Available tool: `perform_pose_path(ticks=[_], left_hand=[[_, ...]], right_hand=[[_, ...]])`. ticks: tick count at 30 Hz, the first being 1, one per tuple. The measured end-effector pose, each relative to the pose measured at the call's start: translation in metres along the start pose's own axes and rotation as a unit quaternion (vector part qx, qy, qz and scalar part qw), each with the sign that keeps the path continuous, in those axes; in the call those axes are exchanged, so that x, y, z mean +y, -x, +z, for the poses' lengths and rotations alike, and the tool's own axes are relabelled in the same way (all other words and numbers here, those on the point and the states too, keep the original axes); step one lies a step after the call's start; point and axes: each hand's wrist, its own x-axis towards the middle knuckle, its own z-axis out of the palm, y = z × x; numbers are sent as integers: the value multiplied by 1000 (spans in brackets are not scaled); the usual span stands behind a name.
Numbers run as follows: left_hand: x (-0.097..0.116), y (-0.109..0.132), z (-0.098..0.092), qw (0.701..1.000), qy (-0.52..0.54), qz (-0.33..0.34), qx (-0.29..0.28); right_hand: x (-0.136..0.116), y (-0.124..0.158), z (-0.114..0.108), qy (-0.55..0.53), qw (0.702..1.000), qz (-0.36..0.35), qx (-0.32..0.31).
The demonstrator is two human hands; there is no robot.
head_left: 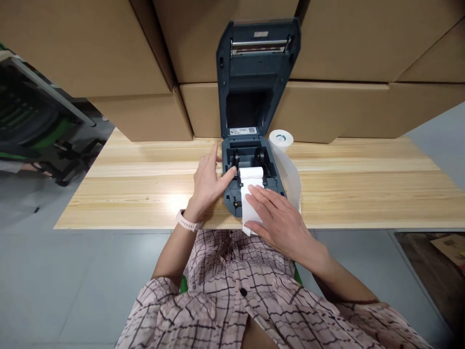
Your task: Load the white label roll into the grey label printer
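A dark grey label printer (230,186) stands on the table with its lid (259,72) raised. Inside sits a small white paper roll (251,173) between black holders, and its paper strip (250,208) runs forward over the front edge. My left hand (210,179) is open along the printer's left side, its thumb stretched over the rim near the roll and its other fingers outside. Flat on the strip lies my right hand (278,218), fingers extended and pressing on the paper. Part of the strip and the printer's front right are hidden under it.
Behind the printer's right side stands another white roll (281,139), with a long loose strip (290,174) trailing forward. Stacked cardboard boxes (232,106) wall off the back of the wooden table (145,194). A dark chair (36,111) stands at the far left.
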Motion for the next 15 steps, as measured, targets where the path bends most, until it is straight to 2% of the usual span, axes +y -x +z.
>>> perform_pose_path(ticks=[1,2,4,6,8,9,12,14,15], left_hand=[[8,6,0,998,-29,57,23],[18,13,0,991,-48,120,21],[37,34,4,970,-77,222,-66],[54,59,9,947,-115,265,-141],[63,82,14,942,-139,273,-138],[65,92,16,943,-139,273,-133],[67,111,14,948,-125,267,-124],[68,118,9,948,-122,267,-124],[68,120,7,948,-121,269,-122]], right_hand=[[3,1,-4,-20,1000,-2,-6],[9,0,-9,-56,998,-12,-16],[28,-5,-24,-164,986,-12,-14],[56,-21,-41,-256,964,42,65],[91,-54,-54,-251,932,141,219],[111,-76,-59,-247,918,170,261],[167,-154,-61,-329,888,230,223],[192,-199,-55,-360,895,212,159],[198,-214,-52,-327,914,194,139]])
